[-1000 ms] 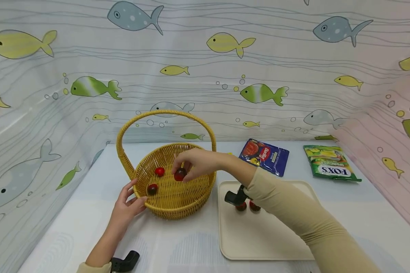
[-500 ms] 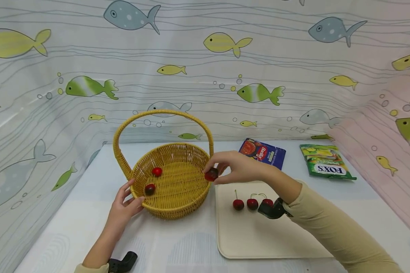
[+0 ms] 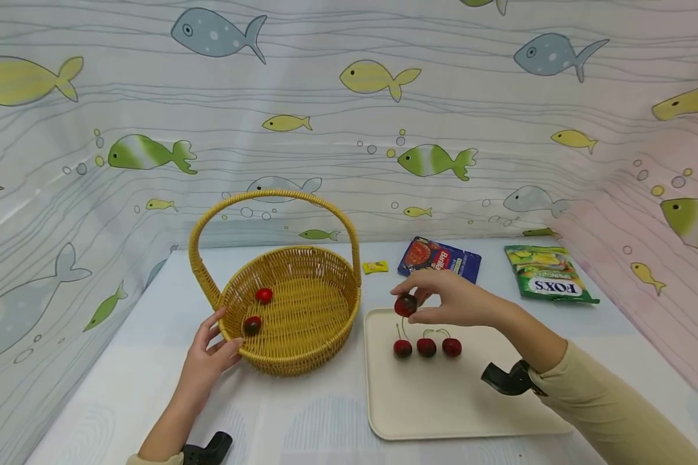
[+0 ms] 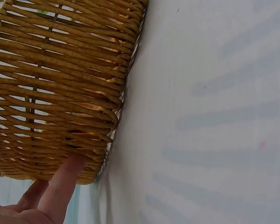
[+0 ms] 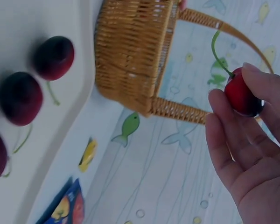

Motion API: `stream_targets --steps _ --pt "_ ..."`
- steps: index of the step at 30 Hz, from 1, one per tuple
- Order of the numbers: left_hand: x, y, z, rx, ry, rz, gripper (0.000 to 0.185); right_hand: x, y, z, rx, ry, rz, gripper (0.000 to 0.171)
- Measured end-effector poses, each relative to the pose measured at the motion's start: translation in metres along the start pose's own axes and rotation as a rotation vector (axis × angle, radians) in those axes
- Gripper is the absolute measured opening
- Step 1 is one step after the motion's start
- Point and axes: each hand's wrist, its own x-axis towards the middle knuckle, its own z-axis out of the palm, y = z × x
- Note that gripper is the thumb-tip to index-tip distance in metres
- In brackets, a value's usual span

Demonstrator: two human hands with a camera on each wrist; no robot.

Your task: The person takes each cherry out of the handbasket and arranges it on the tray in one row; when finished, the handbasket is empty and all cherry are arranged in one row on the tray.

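Between the thumb and fingers of my right hand (image 3: 450,300) is a dark red cherry (image 3: 405,305), raised over the back left part of a cream tray (image 3: 442,413). Its green stem shows in the right wrist view, where the cherry (image 5: 241,95) sits at the fingertips. Three cherries with stems lie in a row on the tray: left cherry (image 3: 403,349), middle cherry (image 3: 426,347), right cherry (image 3: 452,347). My left hand (image 3: 206,355) holds the near left rim of a yellow wicker basket (image 3: 299,365). Inside are a bright red cherry (image 3: 264,295) and a darker cherry (image 3: 252,325).
Behind the tray lie a blue Barilla pouch (image 3: 439,258) and a small yellow packet (image 3: 375,267). A green Fox's bag (image 3: 549,274) is at the back right. The basket's tall handle (image 3: 273,194) arches over it. A fish-patterned curtain (image 3: 326,148) closes off the back and sides.
My right hand has carried the cherry from inside the basket rightward, past the rim and over the tray. The left hand stays at the basket's rim. The view has shifted slightly.
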Motion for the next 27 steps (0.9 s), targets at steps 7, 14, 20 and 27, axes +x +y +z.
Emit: stream_targets --steps 7,14,20,27 --pt "-0.001 -0.001 -0.001 0.009 0.010 0.003 0.071 -0.027 0.019 0.000 -0.043 0.057 0.036 0.034" --pt "0.000 -0.002 0.000 0.003 0.006 -0.008 0.072 -0.055 0.037 0.004 0.045 0.064 0.107 0.030" --pt "0.000 -0.001 0.000 0.003 0.001 0.003 0.071 -0.078 0.055 0.007 0.090 0.072 0.135 0.030" --pt "0.000 -0.001 0.000 0.006 -0.001 0.004 0.072 -0.097 0.066 0.007 0.133 0.089 0.128 0.026"
